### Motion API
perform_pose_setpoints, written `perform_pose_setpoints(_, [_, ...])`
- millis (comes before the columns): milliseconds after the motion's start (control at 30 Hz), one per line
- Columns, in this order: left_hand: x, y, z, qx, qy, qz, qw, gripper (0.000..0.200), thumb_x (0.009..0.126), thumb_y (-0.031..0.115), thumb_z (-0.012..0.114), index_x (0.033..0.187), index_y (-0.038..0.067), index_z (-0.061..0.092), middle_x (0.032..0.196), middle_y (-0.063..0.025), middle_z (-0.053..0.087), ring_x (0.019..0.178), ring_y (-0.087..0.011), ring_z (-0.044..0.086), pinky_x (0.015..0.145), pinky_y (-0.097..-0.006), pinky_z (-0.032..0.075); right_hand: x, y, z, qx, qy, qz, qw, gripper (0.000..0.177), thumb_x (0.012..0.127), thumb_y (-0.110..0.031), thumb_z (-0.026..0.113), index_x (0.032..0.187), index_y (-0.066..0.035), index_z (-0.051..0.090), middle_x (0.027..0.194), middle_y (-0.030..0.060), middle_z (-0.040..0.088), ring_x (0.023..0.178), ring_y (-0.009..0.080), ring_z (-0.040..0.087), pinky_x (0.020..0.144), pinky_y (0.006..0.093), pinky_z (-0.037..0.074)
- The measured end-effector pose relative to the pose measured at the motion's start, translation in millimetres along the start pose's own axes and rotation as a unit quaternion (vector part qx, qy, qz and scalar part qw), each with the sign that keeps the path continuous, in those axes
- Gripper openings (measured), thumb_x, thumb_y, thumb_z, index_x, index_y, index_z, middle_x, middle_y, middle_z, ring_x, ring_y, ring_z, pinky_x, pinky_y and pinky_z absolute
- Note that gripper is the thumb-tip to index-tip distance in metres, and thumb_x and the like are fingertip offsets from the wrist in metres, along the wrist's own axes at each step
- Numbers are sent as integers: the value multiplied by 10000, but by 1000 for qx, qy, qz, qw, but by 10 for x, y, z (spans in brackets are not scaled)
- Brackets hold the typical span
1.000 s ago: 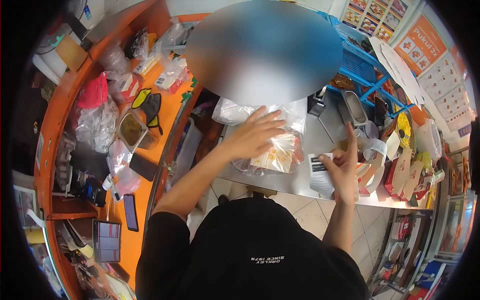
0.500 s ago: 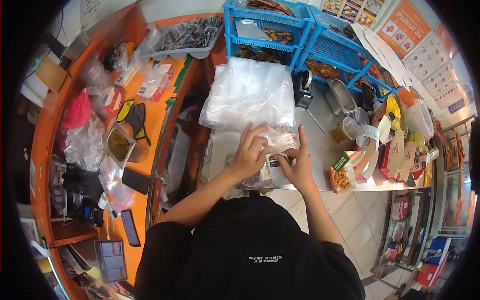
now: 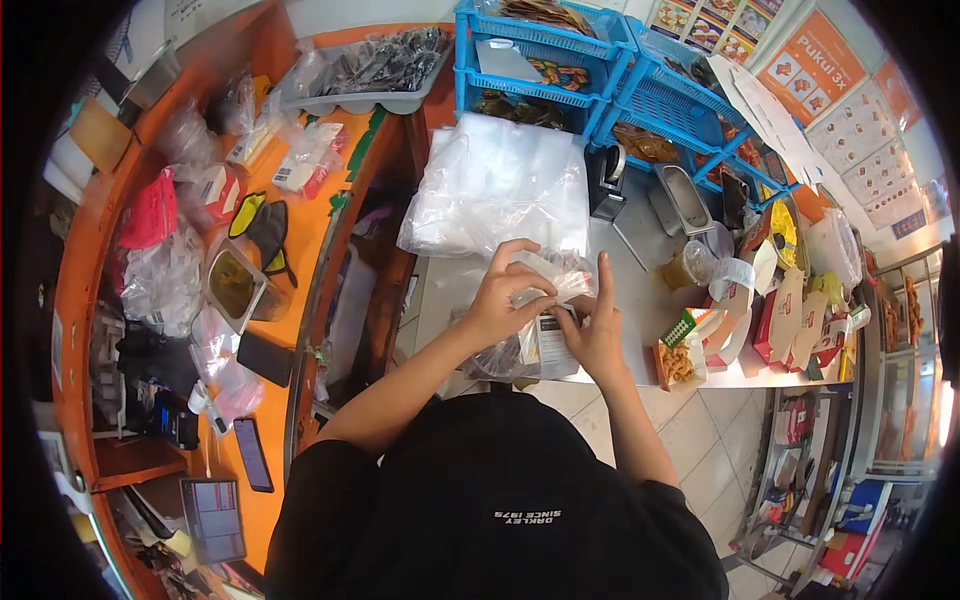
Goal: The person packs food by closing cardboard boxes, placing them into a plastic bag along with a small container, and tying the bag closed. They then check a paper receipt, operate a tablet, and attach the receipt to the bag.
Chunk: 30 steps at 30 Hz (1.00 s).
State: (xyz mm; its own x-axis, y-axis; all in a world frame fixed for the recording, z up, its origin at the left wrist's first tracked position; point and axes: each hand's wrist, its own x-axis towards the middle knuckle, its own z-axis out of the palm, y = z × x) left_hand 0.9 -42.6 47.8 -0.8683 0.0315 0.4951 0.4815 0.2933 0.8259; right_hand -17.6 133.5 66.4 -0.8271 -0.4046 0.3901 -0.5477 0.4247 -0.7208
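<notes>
A clear plastic bag (image 3: 497,358) hangs between my hands at the table's front edge, with a white printed slip (image 3: 552,340) lying against it. My left hand (image 3: 503,300) pinches the gathered top of the bag between thumb and fingertips. Close beside it, my right hand (image 3: 597,342) has its thumb pressed on the bag near the slip's upper edge, its index finger pointing up. Crumpled clear film with red and white print shows just beyond the fingertips. What fills the bag is hard to make out. A stack of clear plastic bags (image 3: 500,185) lies beyond my hands.
Blue baskets (image 3: 540,75) stand at the back. To the right are a box of fried food (image 3: 680,362), red-and-white cartons (image 3: 783,320), a metal container (image 3: 682,198) and a black dispenser (image 3: 608,182). An orange counter (image 3: 310,240) on the left holds phones, packets and a tablet (image 3: 213,520).
My left hand's fingers have closed in a pinch nearer my right hand. The printed slip sits slightly lower, and more of the filled bag shows below my hands.
</notes>
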Motion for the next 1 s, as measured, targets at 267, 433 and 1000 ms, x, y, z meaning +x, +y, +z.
perform_pose_setpoints(267, [17,-63,69,3,-43,-14,999,132,725,7,714,845,39,668,1193,-127,411,864,-176,562,780,-304,469,6,100,30,-22,15,-74,997,924,738,-34,712,1430,52,105,600,119,597,516,247,572,559,315,455])
perform_pose_setpoints(433, [-85,-130,163,0,10,18,1000,109,756,-23,663,843,39,642,1166,-138,422,876,-208,574,775,-306,477,-2,84,2,10,-25,-7,1000,262,755,-60,699,1000,-4,627,547,110,512,447,233,441,467,331,367])
perform_pose_setpoints(1000, [-38,-3,-92,144,-122,-55,980,367,774,142,693,1122,88,589,1204,-97,556,1207,-275,454,1073,-469,259,-275,1184,72,35,14,175,984,395,986,-283,352,876,62,509,864,184,546,817,278,524,745,396,416])
